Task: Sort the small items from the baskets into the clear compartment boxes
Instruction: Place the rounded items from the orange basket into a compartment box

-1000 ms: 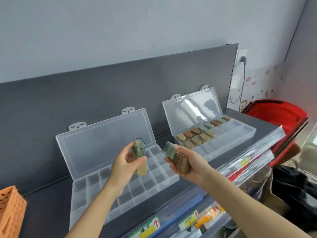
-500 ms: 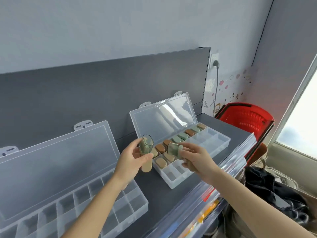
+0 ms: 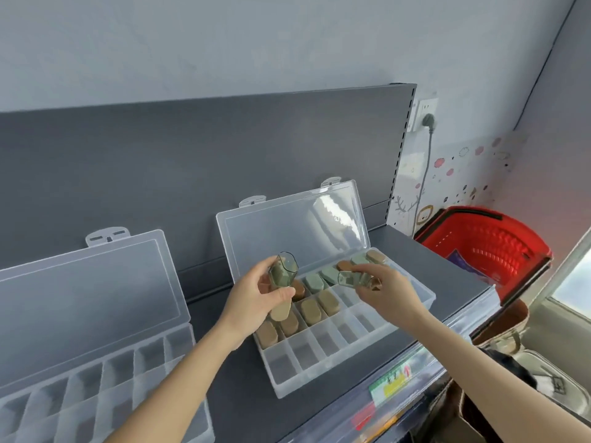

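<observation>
Both hands over right box (image 3: 323, 372): left hand (image 3: 256, 302) grips capped case (image 3: 281, 282), right hand (image 3: 388, 290) pinches green case (image 3: 348, 279).

A: How is the light?

B: Even and soft, daylight entering at the window (image 3: 572, 282) far right of the two hands. Shadows under the hands are faint.

A: Any glare?

B: A white streak on the open lid (image 3: 332, 215) just behind the right hand (image 3: 388, 292). The red basket (image 3: 492, 247) beyond that hand bleeds colour and looks smeared.

A: Sharpness?

B: Soft overall. The left hand (image 3: 256, 302) is fairly clear; the lower right corner blurs. Straight shelf lines bow toward the edges.
</observation>
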